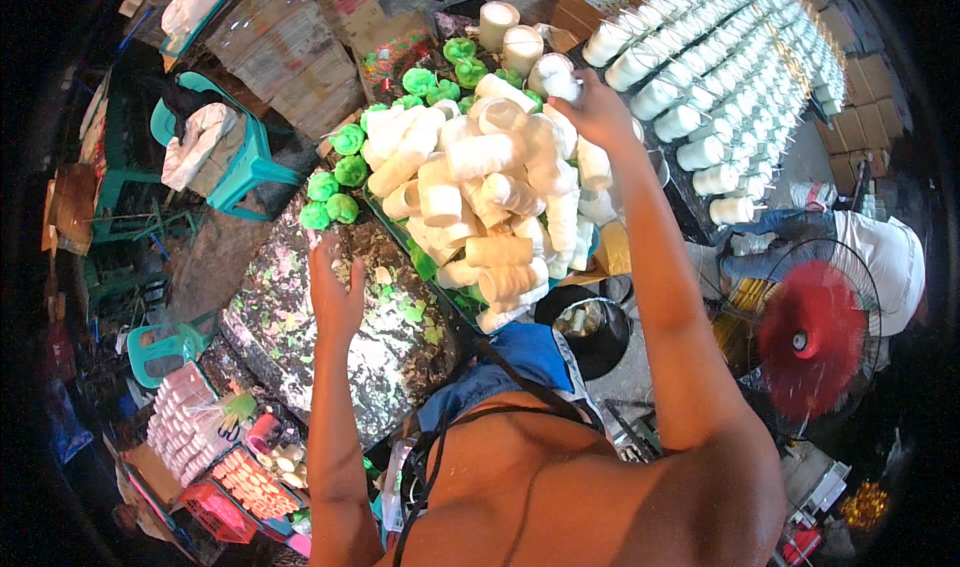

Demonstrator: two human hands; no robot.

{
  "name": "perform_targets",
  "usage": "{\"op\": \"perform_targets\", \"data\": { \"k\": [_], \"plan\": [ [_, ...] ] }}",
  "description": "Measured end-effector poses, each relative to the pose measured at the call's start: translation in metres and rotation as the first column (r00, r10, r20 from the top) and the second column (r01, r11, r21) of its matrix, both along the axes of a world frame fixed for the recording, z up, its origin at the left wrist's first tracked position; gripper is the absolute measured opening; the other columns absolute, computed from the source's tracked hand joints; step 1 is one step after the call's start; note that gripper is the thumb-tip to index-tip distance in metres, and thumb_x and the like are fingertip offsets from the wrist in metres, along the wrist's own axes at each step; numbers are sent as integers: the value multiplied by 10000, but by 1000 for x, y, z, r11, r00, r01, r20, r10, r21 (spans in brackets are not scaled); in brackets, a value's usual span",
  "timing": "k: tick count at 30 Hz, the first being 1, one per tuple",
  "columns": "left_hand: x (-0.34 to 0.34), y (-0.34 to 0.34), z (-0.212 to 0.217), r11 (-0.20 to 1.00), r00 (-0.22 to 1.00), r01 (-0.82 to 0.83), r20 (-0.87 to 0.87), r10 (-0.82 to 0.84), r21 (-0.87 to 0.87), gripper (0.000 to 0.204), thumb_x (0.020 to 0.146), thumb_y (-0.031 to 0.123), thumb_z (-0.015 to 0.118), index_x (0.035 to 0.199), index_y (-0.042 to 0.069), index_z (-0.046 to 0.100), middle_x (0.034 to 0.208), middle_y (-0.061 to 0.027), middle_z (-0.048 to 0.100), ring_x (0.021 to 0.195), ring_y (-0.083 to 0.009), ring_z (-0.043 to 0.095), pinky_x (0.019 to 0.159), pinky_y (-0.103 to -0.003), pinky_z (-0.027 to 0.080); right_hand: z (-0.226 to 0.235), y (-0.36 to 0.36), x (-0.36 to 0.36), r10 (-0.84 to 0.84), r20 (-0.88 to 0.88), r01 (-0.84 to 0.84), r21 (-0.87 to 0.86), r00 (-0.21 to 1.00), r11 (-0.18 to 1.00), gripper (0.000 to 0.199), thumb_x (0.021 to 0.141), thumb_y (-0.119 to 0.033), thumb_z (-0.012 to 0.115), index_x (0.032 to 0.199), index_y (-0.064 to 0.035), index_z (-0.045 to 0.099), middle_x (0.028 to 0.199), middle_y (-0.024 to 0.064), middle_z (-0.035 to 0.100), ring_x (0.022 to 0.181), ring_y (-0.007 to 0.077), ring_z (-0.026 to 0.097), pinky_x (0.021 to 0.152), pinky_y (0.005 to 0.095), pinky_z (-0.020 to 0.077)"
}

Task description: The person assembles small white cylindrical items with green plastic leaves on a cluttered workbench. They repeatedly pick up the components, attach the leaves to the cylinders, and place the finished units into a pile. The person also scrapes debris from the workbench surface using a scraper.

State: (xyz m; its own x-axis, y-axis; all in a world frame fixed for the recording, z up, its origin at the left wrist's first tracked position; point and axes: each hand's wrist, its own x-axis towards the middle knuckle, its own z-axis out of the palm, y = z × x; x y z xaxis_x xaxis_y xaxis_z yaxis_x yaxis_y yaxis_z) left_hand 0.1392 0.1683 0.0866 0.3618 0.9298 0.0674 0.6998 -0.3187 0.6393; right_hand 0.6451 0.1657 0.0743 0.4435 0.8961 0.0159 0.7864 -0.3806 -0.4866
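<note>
My left hand (335, 285) is over the stained work table (350, 352) with fingers stretched and thumb apart, holding nothing. Just beyond its fingertips sit green crumpled lumps (342, 208). My right hand (598, 115) reaches to the far side of the pile, its fingers and thumb around a white cylinder (553, 71); the fingertips are partly hidden. Between my arms rises a heap of cream-white hollow cylinders (486, 155), some nested in one another, in a green-edged tray. More green lumps (466, 67) line its far edge, near two upright white cylinders (498, 24).
Rows of white cylinders with thin sticks (700, 97) fill a dark table at the right. A red fan (805, 339) and a seated person (880, 267) are at the right. A black bucket (588, 352) stands near my lap. Teal chairs (255, 162) stand at the left.
</note>
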Motion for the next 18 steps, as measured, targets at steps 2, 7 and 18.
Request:
{"op": "perform_targets", "data": {
  "k": [2, 7, 18],
  "plan": [
    [-22, -20, -5, 994, 998, -68, -24, 66, -81, 514, 1000, 140, 678, 1451, -13, 484, 1389, -212, 578, 1214, -365, 602, 1061, -443, 472, 12, 15, -2, 28, 54, -20, -141, 998, 990, 734, 872, -559, 762, 1373, -55, 577, 1173, 267, 729, 1088, 422, 715, 891, 511, 575],
    [-74, -67, -24, 978, 984, -160, -95, 148, -131, 507, 1002, 130, 667, 1455, -7, 483, 1396, -199, 572, 1155, -339, 611, 1019, -446, 483, -48, 60, 12, 375, 87, -331, -317, 923, 889, 614, 919, -484, 697, 1360, -61, 630, 1218, 225, 731, 1131, 420, 698, 958, 504, 553],
    [-81, -138, -46, 844, 891, -365, 115, 438, -392, 517, 984, 126, 706, 1450, 30, 505, 1360, -132, 596, 1116, -244, 636, 904, -430, 552, -97, 104, 46, 565, 85, -500, -372, 821, 782, 460, 1066, -352, 519, 1379, -42, 653, 1397, 187, 671, 1274, 365, 641, 1091, 439, 500]
  ]
}}
